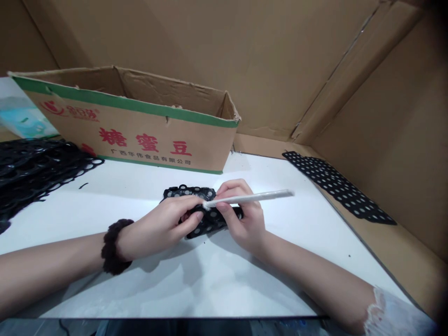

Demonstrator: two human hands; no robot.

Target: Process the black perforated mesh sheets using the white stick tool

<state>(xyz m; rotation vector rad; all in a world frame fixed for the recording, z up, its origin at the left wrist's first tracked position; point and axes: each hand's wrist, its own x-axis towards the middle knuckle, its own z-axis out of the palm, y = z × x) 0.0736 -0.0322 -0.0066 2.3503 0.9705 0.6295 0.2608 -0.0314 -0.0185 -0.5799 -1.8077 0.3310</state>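
Note:
On the white table, a black sheet with rows of pale round dots [206,227] lies folded or bunched under both hands. My left hand [175,219], with a dark fuzzy band on its wrist, pinches the sheet between thumb and index finger. My right hand [243,210] is closed around a thin white stick [269,195] that slants up to the right. The stick's whitish, frayed-looking left end touches the sheet beside my left fingertips. Part of the sheet is hidden beneath the hands.
A cardboard box [147,135] with a green edge and red characters stands behind the hands. Black sheets with round holes [35,168] are piled at left. Another dotted black sheet [339,186] lies along the right edge. Cardboard walls [266,56] enclose the back and right.

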